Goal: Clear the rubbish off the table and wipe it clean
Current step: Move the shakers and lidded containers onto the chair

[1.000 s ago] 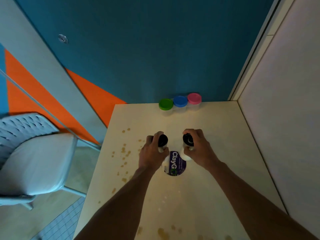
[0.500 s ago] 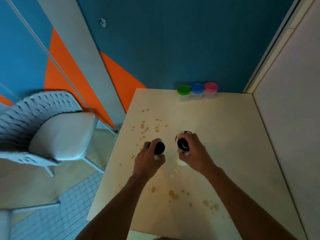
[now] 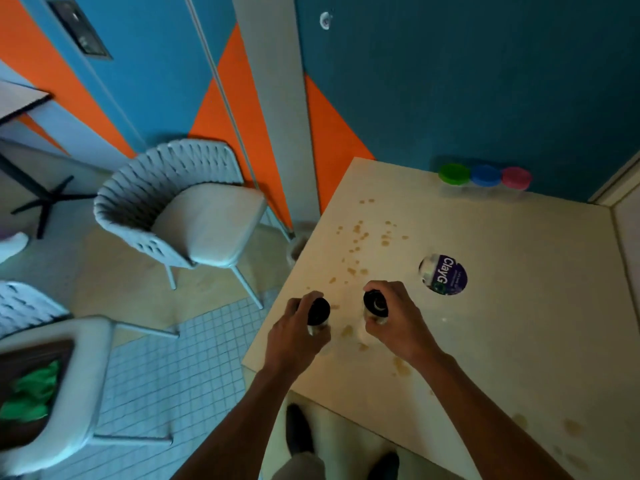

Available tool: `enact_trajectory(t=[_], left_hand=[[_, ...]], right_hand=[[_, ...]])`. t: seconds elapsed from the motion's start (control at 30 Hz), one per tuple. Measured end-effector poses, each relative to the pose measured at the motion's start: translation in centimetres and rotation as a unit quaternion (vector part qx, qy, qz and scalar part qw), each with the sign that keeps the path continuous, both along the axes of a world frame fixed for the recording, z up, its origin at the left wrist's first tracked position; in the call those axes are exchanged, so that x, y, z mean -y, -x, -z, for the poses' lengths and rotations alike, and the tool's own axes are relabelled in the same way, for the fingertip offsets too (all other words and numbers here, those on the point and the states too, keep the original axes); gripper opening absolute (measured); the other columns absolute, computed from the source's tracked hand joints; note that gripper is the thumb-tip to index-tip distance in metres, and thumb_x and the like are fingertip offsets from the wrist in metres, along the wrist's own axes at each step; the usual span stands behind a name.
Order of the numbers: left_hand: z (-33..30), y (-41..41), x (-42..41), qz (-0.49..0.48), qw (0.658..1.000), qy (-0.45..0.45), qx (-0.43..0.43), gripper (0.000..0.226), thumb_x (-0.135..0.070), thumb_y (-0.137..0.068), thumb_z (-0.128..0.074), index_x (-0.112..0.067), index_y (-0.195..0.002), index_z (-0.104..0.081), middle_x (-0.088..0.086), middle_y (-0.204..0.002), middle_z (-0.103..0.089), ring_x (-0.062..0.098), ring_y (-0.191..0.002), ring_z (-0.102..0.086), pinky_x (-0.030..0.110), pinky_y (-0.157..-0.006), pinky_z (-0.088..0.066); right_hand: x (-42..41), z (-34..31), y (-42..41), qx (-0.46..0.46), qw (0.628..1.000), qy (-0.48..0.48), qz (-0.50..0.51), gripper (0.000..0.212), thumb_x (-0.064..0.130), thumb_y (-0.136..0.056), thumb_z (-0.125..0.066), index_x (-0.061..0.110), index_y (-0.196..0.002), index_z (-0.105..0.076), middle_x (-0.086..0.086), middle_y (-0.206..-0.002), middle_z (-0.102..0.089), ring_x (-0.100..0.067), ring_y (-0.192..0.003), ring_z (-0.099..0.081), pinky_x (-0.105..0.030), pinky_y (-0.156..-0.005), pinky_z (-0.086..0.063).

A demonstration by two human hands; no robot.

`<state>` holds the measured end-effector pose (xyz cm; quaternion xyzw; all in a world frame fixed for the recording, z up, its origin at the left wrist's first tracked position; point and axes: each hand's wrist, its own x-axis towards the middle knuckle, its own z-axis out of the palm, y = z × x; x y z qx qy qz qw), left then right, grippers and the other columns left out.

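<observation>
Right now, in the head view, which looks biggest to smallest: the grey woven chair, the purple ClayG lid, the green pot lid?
1. grey woven chair, by far
2. purple ClayG lid
3. green pot lid, slightly smaller, though it sits farther from the camera, so true sizes are unsure.

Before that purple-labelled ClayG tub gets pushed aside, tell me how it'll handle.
The ClayG tub looks squat and round, so it would probably slide rather than tip. It seems small, likely light. Its label looks glossy, so possibly slick.
</observation>
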<state>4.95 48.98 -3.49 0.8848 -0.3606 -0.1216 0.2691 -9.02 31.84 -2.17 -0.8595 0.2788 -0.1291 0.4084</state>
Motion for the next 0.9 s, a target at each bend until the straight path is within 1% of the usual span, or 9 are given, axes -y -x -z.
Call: enact_trajectory(t=[0.1,0.13,0.27,0.37,0.53,0.57,0.7,0.83,0.9], left_hand=[[0.1,-2.2,-2.1,-0.018,1.0,-0.001,-0.006,0.064,-0.042,-0.083,-0.073,-0.042,-0.137,-0.039,-0.006,-0.132,-0.052,0.021,-0.104,-0.064,0.039,-0.081,-0.058],[0.5,-3.4,-3.0,-0.024,1.0,-0.002,-0.01,0.063,-0.042,-0.083,-0.073,-0.042,-0.137,-0.039,-0.006,-0.132,-0.052,0.021,-0.104,-0.064,0.04,-0.082,-0.058],[1.3,-7.5,-5.6,-0.038,0.999,-0.009,-0.018,0.065,-0.042,-0.084,-0.073,-0.04,-0.138,-0.038,-0.004,-0.133,-0.051,0.019,-0.107,-0.062,0.039,-0.083,-0.057],[2.0,-11.5,-7.9,-0.043,0.999,-0.015,-0.029,0.065,-0.041,-0.083,-0.074,-0.04,-0.138,-0.039,-0.004,-0.134,-0.051,0.02,-0.107,-0.063,0.04,-0.082,-0.058],[2.9,-19.0,-11.7,-0.032,0.999,-0.031,-0.028,0.062,-0.04,-0.085,-0.072,-0.038,-0.138,-0.041,-0.003,-0.131,-0.053,0.017,-0.103,-0.064,0.034,-0.079,-0.057],[3.0,-20.3,-12.4,-0.03,0.998,-0.036,-0.029,0.061,-0.04,-0.085,-0.072,-0.038,-0.138,-0.041,-0.004,-0.131,-0.053,0.017,-0.103,-0.064,0.033,-0.08,-0.056],[3.4,-25.2,-14.4,-0.029,0.997,-0.064,-0.038,0.062,-0.039,-0.085,-0.072,-0.037,-0.139,-0.04,-0.003,-0.133,-0.053,0.018,-0.104,-0.063,0.036,-0.082,-0.057],[3.8,-29.5,-15.3,-0.03,0.995,-0.079,-0.054,0.063,-0.039,-0.085,-0.072,-0.039,-0.138,-0.039,-0.003,-0.13,-0.054,0.02,-0.102,-0.064,0.042,-0.084,-0.058],[4.3,-31.5,-15.4,-0.034,0.995,-0.083,-0.055,0.063,-0.037,-0.085,-0.073,-0.037,-0.138,-0.04,-0.002,-0.129,-0.055,0.022,-0.102,-0.064,0.041,-0.083,-0.057]], right_hand=[[-1.9,-0.4,-3.3,-0.004,1.0,0.011,-0.02,0.056,0.01,-0.078,-0.075,0.032,-0.124,-0.052,0.004,-0.126,-0.044,-0.018,-0.114,-0.058,-0.011,-0.087,-0.044],[-2.6,-0.3,-4.8,-0.006,1.0,0.015,-0.027,0.056,0.01,-0.078,-0.075,0.032,-0.123,-0.052,0.005,-0.126,-0.045,-0.017,-0.114,-0.058,-0.013,-0.088,-0.043],[-4.8,-0.4,-9.8,-0.008,0.999,0.009,-0.046,0.056,0.011,-0.076,-0.076,0.033,-0.122,-0.053,0.007,-0.125,-0.046,-0.013,-0.111,-0.057,0.001,-0.082,-0.035],[-6.8,0.0,-14.2,-0.011,0.999,-0.002,-0.045,0.056,0.012,-0.076,-0.075,0.035,-0.121,-0.053,0.009,-0.123,-0.046,-0.009,-0.108,-0.056,0.003,-0.078,-0.036],[-10.6,1.1,-22.0,-0.004,0.999,-0.009,-0.045,0.057,0.013,-0.075,-0.076,0.037,-0.12,-0.051,0.009,-0.119,-0.047,-0.007,-0.106,-0.055,-0.015,-0.089,-0.044],[-11.3,1.3,-23.3,-0.004,0.999,-0.011,-0.044,0.057,0.013,-0.075,-0.076,0.038,-0.12,-0.051,0.01,-0.118,-0.047,-0.006,-0.106,-0.054,-0.016,-0.09,-0.044],[-13.5,2.7,-28.1,-0.014,0.999,-0.018,-0.05,0.059,0.013,-0.075,-0.077,0.039,-0.12,-0.049,0.009,-0.115,-0.048,-0.005,-0.103,-0.054,-0.009,-0.086,-0.043],[-14.4,4.0,-32.0,-0.024,0.998,-0.034,-0.054,0.057,0.012,-0.074,-0.076,0.035,-0.121,-0.051,0.006,-0.115,-0.048,-0.012,-0.105,-0.057,-0.019,-0.089,-0.049],[-14.3,4.7,-33.8,-0.036,0.997,-0.04,-0.054,0.058,0.012,-0.074,-0.075,0.035,-0.121,-0.051,0.006,-0.115,-0.047,-0.013,-0.105,-0.057,-0.026,-0.09,-0.052]])
